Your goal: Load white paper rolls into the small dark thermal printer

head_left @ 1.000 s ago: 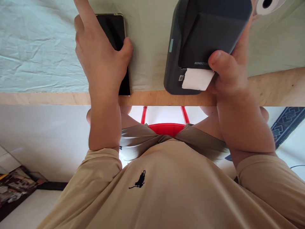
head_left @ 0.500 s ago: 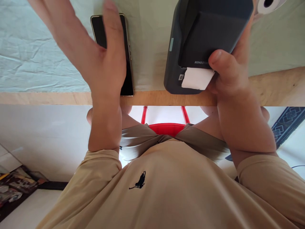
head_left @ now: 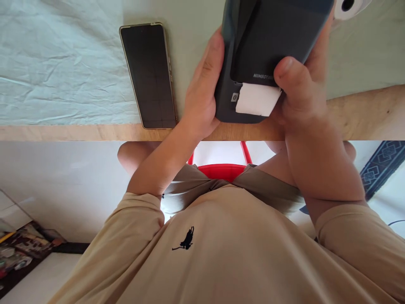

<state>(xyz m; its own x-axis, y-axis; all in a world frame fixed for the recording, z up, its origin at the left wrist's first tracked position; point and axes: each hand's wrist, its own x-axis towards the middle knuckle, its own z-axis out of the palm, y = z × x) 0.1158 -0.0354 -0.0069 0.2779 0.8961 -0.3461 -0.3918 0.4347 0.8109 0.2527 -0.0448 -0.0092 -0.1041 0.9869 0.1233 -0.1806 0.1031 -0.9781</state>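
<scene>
A dark label printer (head_left: 278, 38) marked NIIMBOT is held between both hands above the table's near edge. White label paper (head_left: 257, 100) sticks out of its slot on the side facing me. My right hand (head_left: 303, 90) grips the printer's right side, its thumb on the top by the paper. Against the left side rests my left hand (head_left: 204, 90), thumb along the casing and the other fingers hidden beneath or behind it. To the left of that hand a phone (head_left: 150, 76) with a dark screen lies flat, its lower end on the wooden edge.
A pale green cloth (head_left: 63, 63) covers the table, with a bare wooden edge (head_left: 79, 133) along the front. At the top right stands a white paper roll (head_left: 351, 8). A red stool (head_left: 223, 171) shows between my legs below.
My left hand has moved right from over the phone to the printer's left side and taken hold there. The whole phone is now uncovered. The printer has shifted slightly left.
</scene>
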